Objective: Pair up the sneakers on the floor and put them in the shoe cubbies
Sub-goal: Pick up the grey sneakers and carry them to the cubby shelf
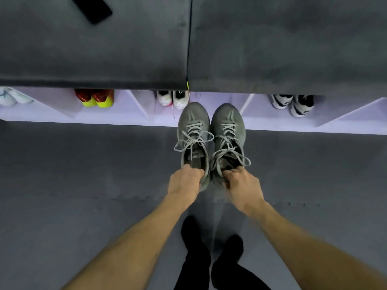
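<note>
I hold two matching grey sneakers side by side, toes pointing at the white shoe cubbies (pixel 125 119). My left hand (pixel 184 181) grips the heel of the left grey sneaker (pixel 193 126). My right hand (pixel 240 183) grips the heel of the right grey sneaker (pixel 227 126). Their toes reach over the cubby row, in front of the compartment between the white-and-pink pair and the black-and-white pair. That compartment (pixel 222 98) shows no shoes inside.
Other cubbies hold a red-and-yellow pair (pixel 95 98), a white-and-pink pair (pixel 172 99), a black-and-white pair (pixel 292 104) and white shoes (pixel 8 98) at far left. A dark grey cushioned bench top (pixel 104 49) covers the cubbies, with a black phone (pixel 92 8) on it. My black-socked feet (pixel 211 258) stand on grey floor.
</note>
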Tool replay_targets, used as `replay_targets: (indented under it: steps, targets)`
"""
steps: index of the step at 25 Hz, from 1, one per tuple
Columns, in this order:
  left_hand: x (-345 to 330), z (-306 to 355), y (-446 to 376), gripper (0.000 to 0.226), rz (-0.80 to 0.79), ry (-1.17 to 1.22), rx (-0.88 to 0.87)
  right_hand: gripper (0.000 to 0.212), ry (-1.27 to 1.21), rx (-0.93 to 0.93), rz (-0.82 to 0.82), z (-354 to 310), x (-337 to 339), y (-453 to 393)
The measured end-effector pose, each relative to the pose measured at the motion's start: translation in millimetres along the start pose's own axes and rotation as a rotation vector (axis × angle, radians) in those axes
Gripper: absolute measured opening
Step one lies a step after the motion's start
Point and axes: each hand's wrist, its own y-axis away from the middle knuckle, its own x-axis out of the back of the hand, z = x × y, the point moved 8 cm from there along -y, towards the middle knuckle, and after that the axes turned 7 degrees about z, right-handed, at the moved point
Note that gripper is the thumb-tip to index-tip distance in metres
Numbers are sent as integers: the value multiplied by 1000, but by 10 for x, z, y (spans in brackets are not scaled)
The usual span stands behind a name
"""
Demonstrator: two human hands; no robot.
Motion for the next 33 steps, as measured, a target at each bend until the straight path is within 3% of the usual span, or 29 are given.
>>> replay_targets:
  steps: [5, 12, 21, 27, 33]
  targets:
    - [-855, -402, -1066, 5, 35, -18, -14, 19, 6, 47, 30, 373, -984, -975]
    - [-1588, -659, -2516, 13, 152, -22, -71, 15, 150, 21, 88, 978, -1821, -2320]
    - [-1416, -792, -3887, 12, 334, -71, -143, 17, 147, 33, 217, 1413, -1750, -3641]
    - [-1240, -748, -4640, 21, 371, 79, -104, 25, 141, -11, 236, 1517, -1731, -4329]
    - [-1058, -678, -5082, 39, 465, -149, -131, 38, 137, -4, 276, 1464, -1700, -4703]
